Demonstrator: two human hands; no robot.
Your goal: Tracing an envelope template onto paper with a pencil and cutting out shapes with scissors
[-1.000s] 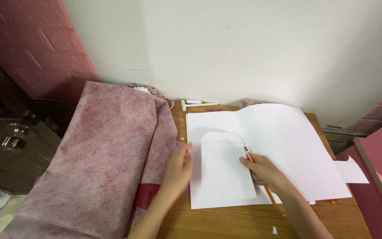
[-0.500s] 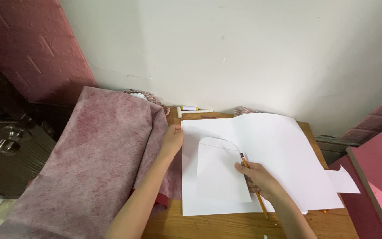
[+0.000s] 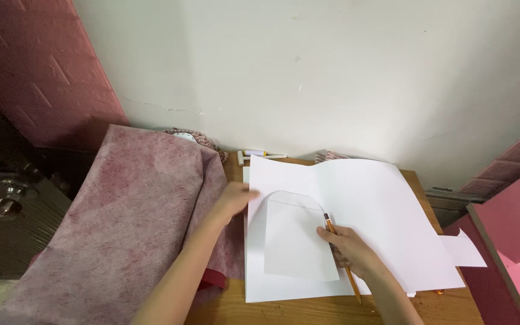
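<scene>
A large white sheet of paper (image 3: 380, 216) lies on a wooden table (image 3: 308, 310). On it rests a smaller white paper template (image 3: 293, 241) with a rounded top. My right hand (image 3: 347, 248) grips a yellow pencil (image 3: 339, 247), its tip at the template's right edge. My left hand (image 3: 236, 197) rests with fingers apart at the big sheet's left edge, beside the pink cloth.
A mottled pink fabric (image 3: 115, 241) drapes over the left side of the table. Small white items (image 3: 254, 156) lie at the table's back edge by the white wall. A pink board (image 3: 513, 241) stands at the right. A dark cabinet (image 3: 7, 210) is at the left.
The view has tilted upward. My left hand slid up along the sheet's left edge. My right hand with the pencil stays at the template's right edge.
</scene>
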